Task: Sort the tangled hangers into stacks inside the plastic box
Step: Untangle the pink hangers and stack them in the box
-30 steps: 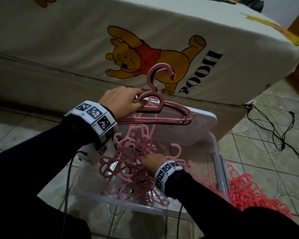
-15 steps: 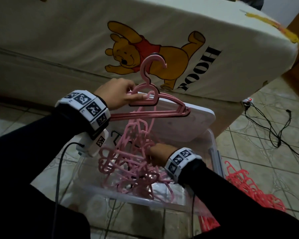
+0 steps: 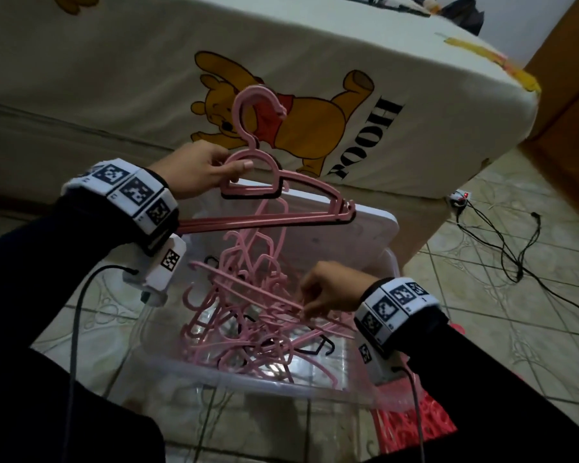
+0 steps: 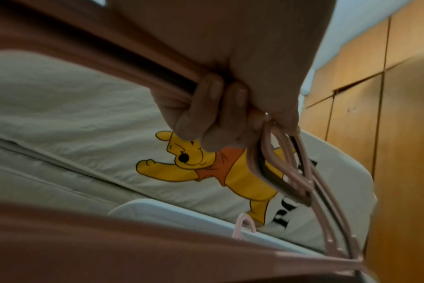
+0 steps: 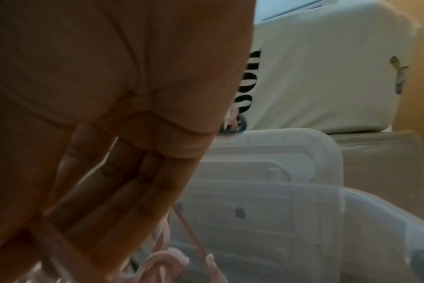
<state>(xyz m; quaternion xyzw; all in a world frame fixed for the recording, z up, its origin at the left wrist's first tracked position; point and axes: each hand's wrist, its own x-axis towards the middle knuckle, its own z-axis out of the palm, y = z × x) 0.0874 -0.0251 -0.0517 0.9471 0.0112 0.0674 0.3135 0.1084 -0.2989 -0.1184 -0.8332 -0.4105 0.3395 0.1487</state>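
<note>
My left hand grips a neat stack of pink hangers by the neck, with one black hanger in it, above the back of the clear plastic box. The left wrist view shows the fingers curled round the stack. Inside the box lies a tangle of pink hangers with a few black ones. My right hand reaches into the tangle from the right and pinches a thin pink hanger bar. In the right wrist view the fingers point down into the hangers.
The box's white lid leans against the bed, which has a cartoon-bear sheet. A pile of red hangers lies on the tiled floor at the box's right. Black cables trail across the floor further right.
My left hand has lifted the stack a little higher. My right hand has shifted right and up within the tangle and drawn a pink hanger bar with it.
</note>
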